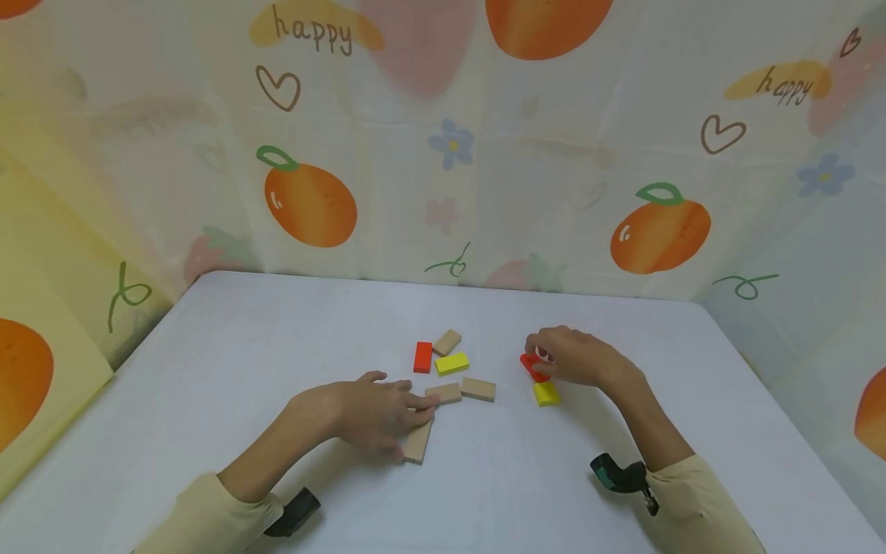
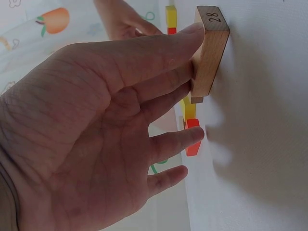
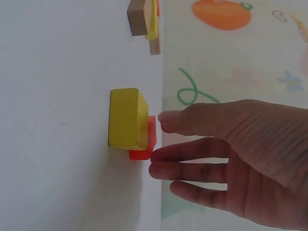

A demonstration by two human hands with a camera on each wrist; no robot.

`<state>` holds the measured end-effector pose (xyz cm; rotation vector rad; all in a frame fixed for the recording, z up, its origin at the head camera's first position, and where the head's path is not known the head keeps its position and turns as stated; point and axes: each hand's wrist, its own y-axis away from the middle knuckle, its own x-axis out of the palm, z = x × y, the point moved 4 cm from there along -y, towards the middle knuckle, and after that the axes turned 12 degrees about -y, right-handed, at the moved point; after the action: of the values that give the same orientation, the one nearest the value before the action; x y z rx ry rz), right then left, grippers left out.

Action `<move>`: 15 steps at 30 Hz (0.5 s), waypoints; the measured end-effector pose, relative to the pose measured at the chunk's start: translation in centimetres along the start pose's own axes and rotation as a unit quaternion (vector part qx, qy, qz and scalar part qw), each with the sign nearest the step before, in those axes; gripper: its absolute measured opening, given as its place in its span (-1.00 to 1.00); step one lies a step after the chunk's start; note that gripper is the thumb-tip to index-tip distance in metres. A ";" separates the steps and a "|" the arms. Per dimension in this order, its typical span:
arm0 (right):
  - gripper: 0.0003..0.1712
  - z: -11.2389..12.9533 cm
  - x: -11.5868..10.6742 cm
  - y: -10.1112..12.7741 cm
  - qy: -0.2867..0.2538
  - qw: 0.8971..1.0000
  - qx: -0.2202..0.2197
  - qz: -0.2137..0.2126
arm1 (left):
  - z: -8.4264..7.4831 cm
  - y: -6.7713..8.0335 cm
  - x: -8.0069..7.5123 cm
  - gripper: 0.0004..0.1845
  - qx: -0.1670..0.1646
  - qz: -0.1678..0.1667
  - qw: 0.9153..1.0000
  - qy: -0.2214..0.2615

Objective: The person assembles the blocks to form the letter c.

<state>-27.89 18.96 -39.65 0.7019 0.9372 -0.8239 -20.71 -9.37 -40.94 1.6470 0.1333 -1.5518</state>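
In the head view my left hand (image 1: 374,412) is over a plain wooden block (image 1: 418,442), thumb by its near end and fingers over its far end. The left wrist view shows "28" on this wooden block's (image 2: 212,19) near end and the thumb overlapping its edge; some fingertips are hidden behind it. My right hand (image 1: 571,355) holds a red block (image 1: 531,365) by its edges from above, fingertips close to the tabletop. A yellow block (image 1: 546,395) lies against that red block's near end. In the right wrist view the yellow block (image 3: 124,118) partly hides the red block (image 3: 150,137).
On the white table (image 1: 291,331), between the hands, lie another red block (image 1: 423,357), another yellow block (image 1: 452,364) and several plain blocks, such as one wooden block (image 1: 478,389). A printed curtain (image 1: 388,192) hangs behind. Black wrist devices show by both sleeves.
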 end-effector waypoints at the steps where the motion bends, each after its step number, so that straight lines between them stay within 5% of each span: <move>1: -0.74 0.0 0.0 0.0 0.001 1.000 0.002 0.001 | 0.0 0.0 0.0 -0.23 0.001 0.000 1.000 -0.003; 15: -0.68 -0.1 0.5 -0.5 -0.009 1.000 0.008 0.008 | 0.2 0.3 -0.1 -0.22 -0.007 0.002 1.000 0.026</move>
<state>-28.12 18.62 -40.23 0.7131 0.9083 -0.8235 -20.69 -9.61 -40.72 1.6771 0.1677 -1.5024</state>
